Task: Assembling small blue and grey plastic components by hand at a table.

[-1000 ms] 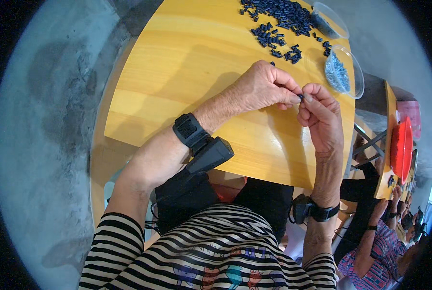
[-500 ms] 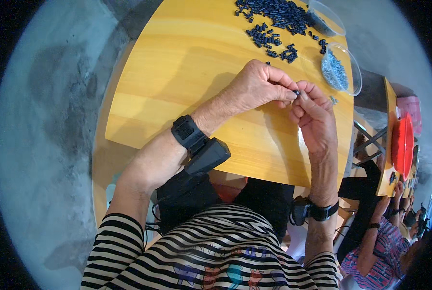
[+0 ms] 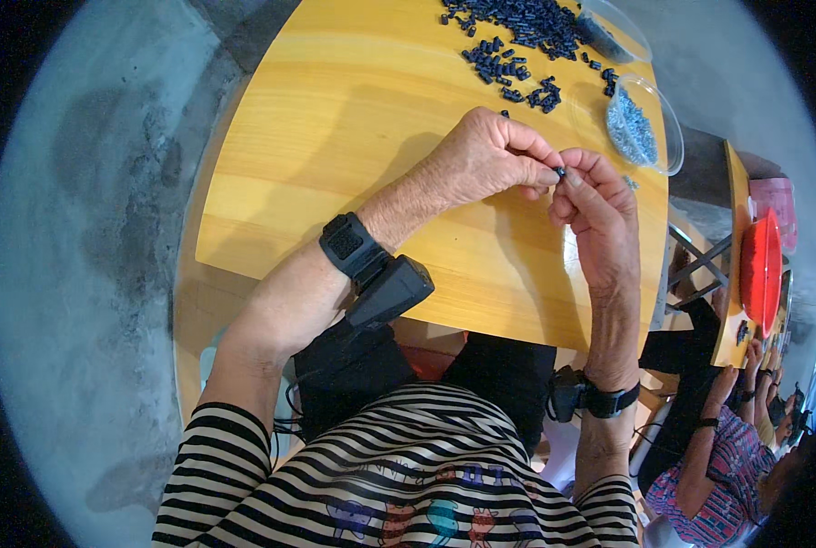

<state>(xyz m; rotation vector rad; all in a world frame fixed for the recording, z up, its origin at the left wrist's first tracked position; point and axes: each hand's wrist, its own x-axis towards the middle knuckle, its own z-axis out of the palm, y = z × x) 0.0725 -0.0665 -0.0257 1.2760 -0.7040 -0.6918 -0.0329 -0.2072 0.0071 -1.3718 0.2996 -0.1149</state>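
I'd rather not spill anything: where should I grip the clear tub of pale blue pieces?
Probably the near rim of the clear tub, from the person's side, with the right hand, which is nearer: the round open mouth exposes an edge to pinch.

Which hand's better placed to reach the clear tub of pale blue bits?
Probably the right hand: it's nearer the clear tub; the left hand sits farther left. Both seem to pinch a small dark piece, so either might need freeing first.

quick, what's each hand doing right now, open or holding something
Left hand: closed, pinching a small dark piece.
Right hand: closed, fingertips on the same small dark piece.
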